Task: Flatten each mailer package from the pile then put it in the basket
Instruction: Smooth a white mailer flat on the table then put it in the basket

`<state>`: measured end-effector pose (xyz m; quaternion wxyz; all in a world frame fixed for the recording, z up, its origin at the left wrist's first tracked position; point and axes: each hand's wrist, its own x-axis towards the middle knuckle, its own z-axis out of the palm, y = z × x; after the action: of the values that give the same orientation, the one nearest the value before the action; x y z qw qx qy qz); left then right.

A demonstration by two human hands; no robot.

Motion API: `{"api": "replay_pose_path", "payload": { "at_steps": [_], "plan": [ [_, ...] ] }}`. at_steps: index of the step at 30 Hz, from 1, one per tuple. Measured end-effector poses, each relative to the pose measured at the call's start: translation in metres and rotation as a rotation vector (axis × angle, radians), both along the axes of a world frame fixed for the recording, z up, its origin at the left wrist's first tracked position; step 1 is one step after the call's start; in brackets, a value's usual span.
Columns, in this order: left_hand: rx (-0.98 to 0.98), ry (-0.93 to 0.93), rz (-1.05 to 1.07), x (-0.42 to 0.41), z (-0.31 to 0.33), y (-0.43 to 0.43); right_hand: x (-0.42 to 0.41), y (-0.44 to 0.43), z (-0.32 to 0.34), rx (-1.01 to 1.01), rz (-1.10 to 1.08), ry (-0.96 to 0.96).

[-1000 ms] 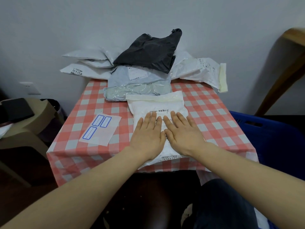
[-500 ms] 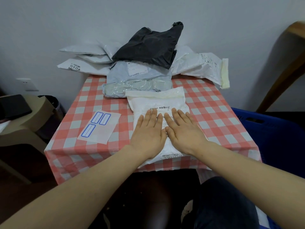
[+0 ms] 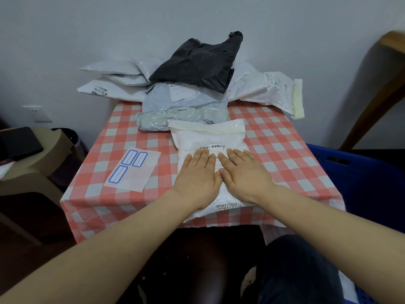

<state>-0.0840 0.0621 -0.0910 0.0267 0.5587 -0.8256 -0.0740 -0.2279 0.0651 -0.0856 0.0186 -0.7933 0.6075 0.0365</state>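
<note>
We press one white mailer [image 3: 208, 137] flat at the near edge of the table [image 3: 285, 150].
Our left hand [image 3: 197, 178] and right hand [image 3: 245, 174] lie palm-down on it, side by side, fingers straight and gripping nothing, likely to spread weight and push air out. At the table's far edge sits the pile [image 3: 263, 88]: one black mailer [image 3: 197, 62], one grey mailer [image 3: 182, 106] and at least four white (overlap hides the exact count). One label sheet [image 3: 133, 170] lies on the table's left; one blue basket [image 3: 328, 154] stands beside its right.

Hands [image 3: 198, 183] [image 3: 245, 178] flat on white mailer [image 3: 208, 138]
</note>
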Motion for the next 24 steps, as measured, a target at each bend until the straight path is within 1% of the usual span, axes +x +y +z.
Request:
{"api": "replay_pose_path", "payload": {
  "at_steps": [5, 10, 15, 20, 24],
  "plan": [
    [0.002, 0.006, -0.002, 0.0, 0.005, -0.001, 0.0, -0.002, 0.005, 0.008, 0.008, 0.011],
    [0.015, 0.007, -0.006, 0.001, 0.006, -0.002, 0.0, -0.004, 0.008, 0.059, 0.008, 0.008],
    [0.012, 0.0, -0.007, 0.001, 0.006, -0.001, -0.001, -0.004, 0.012, 0.111, 0.01, -0.05],
    [0.018, -0.019, -0.022, 0.002, 0.004, -0.001, -0.006, -0.008, 0.014, 0.116, 0.005, -0.097],
    [0.054, -0.002, -0.034, 0.002, 0.007, -0.003, -0.006, -0.005, 0.009, 0.115, 0.019, -0.09]
  ]
}}
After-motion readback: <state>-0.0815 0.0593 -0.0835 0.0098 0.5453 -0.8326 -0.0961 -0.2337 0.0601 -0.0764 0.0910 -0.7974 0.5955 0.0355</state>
